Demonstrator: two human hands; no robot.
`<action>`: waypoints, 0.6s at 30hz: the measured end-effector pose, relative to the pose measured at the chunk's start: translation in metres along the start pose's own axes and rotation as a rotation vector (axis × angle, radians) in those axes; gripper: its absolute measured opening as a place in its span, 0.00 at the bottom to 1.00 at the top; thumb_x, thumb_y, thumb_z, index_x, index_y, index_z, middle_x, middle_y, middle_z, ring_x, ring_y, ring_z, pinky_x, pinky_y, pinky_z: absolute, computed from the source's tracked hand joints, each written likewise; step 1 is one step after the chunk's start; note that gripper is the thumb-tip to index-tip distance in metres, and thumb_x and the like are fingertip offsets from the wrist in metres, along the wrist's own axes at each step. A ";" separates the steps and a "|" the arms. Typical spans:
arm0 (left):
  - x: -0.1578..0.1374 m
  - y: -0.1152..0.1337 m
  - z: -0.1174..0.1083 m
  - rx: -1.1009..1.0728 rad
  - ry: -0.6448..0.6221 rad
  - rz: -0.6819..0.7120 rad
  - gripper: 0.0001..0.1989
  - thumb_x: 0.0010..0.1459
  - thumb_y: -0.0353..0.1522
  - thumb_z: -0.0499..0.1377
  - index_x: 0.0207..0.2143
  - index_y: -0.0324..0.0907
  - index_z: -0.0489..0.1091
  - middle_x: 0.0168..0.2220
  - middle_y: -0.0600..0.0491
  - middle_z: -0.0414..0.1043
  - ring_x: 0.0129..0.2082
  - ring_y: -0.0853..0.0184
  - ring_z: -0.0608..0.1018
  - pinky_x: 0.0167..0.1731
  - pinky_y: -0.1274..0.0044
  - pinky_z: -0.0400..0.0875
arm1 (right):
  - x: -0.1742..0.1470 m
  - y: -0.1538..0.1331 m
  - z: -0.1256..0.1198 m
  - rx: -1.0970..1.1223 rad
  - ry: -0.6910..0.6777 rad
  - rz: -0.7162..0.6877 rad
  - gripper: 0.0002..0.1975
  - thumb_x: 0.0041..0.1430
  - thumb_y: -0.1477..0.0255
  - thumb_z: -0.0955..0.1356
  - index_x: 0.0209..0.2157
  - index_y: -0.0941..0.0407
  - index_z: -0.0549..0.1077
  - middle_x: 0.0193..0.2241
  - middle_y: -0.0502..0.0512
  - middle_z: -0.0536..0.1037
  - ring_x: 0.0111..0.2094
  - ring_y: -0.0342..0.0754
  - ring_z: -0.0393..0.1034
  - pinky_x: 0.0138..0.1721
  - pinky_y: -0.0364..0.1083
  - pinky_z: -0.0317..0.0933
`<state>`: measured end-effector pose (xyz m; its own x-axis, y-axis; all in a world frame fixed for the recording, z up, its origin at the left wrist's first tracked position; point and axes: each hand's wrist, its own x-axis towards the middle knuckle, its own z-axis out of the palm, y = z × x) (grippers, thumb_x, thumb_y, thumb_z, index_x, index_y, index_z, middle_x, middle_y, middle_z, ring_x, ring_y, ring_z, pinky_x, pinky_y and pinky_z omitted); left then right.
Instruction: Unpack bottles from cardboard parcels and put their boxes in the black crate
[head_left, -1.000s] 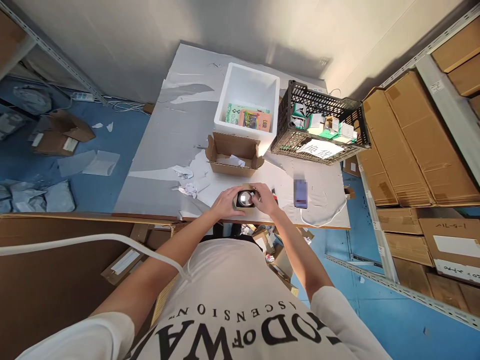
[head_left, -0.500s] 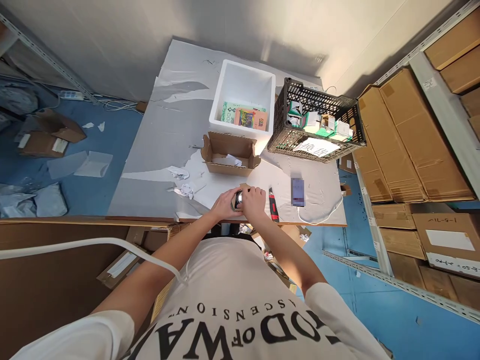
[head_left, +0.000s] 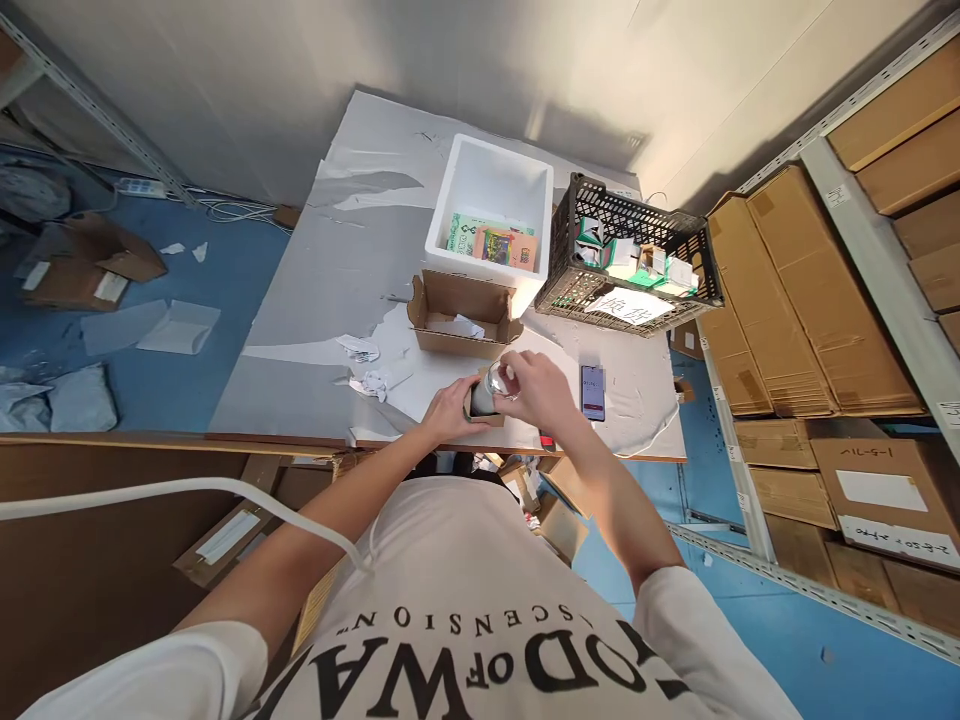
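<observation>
Lifted since the earlier frame: right hand (head_left: pixel 538 390) now raised off the tabletop (head_left: pixel 330 300), pinching a shiny round piece (head_left: pixel 497 379) just above the small dark box (head_left: pixel 480 402) gripped by left hand (head_left: pixel 450 410), likely steadying it. Worked near the front edge, open cardboard box (head_left: pixel 461 312) behind, phone (head_left: pixel 592 391) to the right; bare room leftward.

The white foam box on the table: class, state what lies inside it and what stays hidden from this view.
Inside the white foam box lie flat colourful printed packets, green and orange, against its near wall. The near wall hides the bottom beneath them, so how many are stacked there cannot be told.
</observation>
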<state>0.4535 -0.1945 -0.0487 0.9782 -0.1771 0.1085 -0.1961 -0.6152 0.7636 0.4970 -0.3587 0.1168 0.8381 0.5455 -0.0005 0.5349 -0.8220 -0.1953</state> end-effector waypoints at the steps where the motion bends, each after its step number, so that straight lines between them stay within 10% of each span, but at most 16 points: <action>1: 0.000 0.002 -0.002 0.011 -0.006 0.012 0.47 0.36 0.46 0.70 0.58 0.44 0.57 0.53 0.44 0.68 0.52 0.52 0.73 0.52 0.63 0.67 | 0.000 0.005 -0.014 0.070 0.048 -0.041 0.13 0.47 0.68 0.69 0.36 0.54 0.67 0.31 0.53 0.72 0.34 0.50 0.65 0.35 0.46 0.58; 8: -0.003 0.036 -0.031 0.059 0.221 0.073 0.60 0.30 0.60 0.65 0.62 0.42 0.52 0.64 0.34 0.48 0.64 0.36 0.50 0.58 0.48 0.49 | 0.028 0.049 -0.082 0.522 0.348 -0.139 0.10 0.58 0.64 0.65 0.39 0.53 0.66 0.29 0.47 0.65 0.27 0.40 0.59 0.29 0.42 0.57; 12: 0.001 0.070 -0.046 -0.321 0.327 0.162 0.56 0.38 0.62 0.60 0.62 0.43 0.48 0.59 0.37 0.58 0.59 0.48 0.64 0.56 0.58 0.62 | 0.054 0.056 -0.090 0.649 0.384 -0.100 0.13 0.61 0.58 0.63 0.40 0.54 0.67 0.29 0.47 0.64 0.28 0.39 0.60 0.30 0.42 0.57; 18: -0.005 0.100 -0.045 -0.951 0.225 -0.091 0.39 0.45 0.51 0.64 0.55 0.43 0.58 0.50 0.43 0.69 0.49 0.56 0.74 0.46 0.64 0.72 | 0.059 0.040 -0.082 1.065 0.206 -0.027 0.23 0.54 0.47 0.65 0.41 0.51 0.65 0.34 0.49 0.67 0.34 0.43 0.64 0.33 0.45 0.63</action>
<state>0.4325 -0.2202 0.0557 0.9964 0.0514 0.0672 -0.0787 0.2739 0.9585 0.5770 -0.3731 0.1895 0.8823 0.4419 0.1619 0.2693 -0.1918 -0.9438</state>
